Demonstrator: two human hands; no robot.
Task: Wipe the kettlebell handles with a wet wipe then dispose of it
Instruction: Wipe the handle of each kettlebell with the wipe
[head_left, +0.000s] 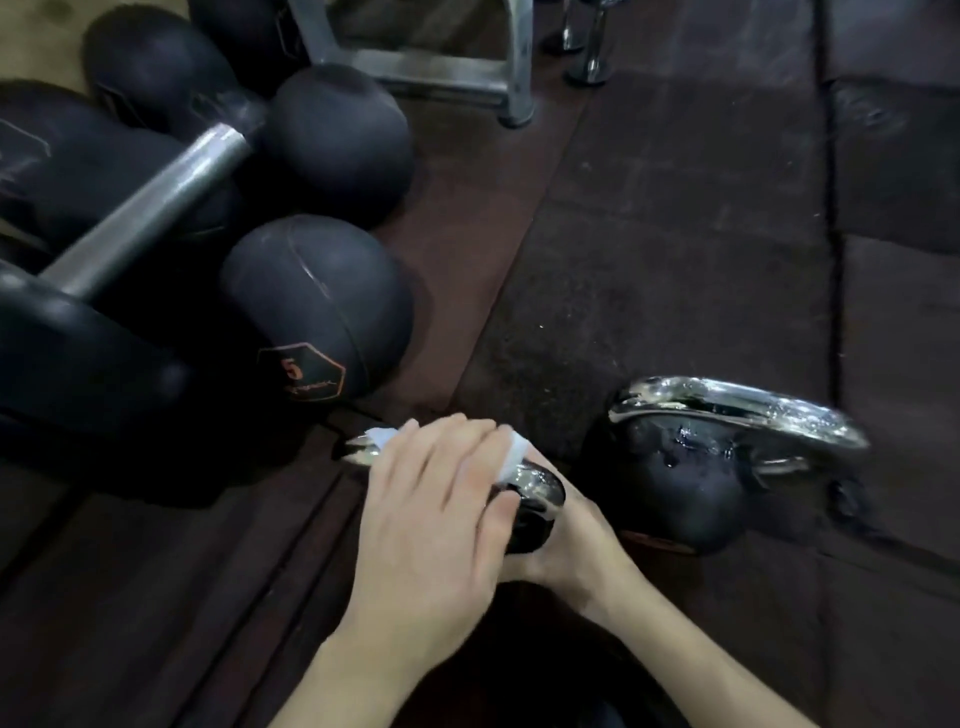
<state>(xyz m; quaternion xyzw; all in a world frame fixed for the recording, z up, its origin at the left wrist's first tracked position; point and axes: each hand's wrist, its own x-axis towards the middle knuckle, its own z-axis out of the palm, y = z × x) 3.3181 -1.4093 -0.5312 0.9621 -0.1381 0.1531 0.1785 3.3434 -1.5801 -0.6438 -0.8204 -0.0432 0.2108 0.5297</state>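
Two kettlebells before us on rubber floor (649, 234). Near kettlebell (530, 519): chrome handle (540, 480) mid-wipe. Our left hand (436, 519) clenched over handle, grip pressing white wet wipe (511, 454) onto chrome, wipe corners poking out both sides. Our right hand (576, 540) wrapped under bell, steadying it. Second kettlebell (691, 483) just to right, its handle (743, 410) glistening, looks wet, so we judge it done. Left: finish this handle, then bin wipe; no bin in sight. Dumbbells (197, 270) crowd floor's far-left side.
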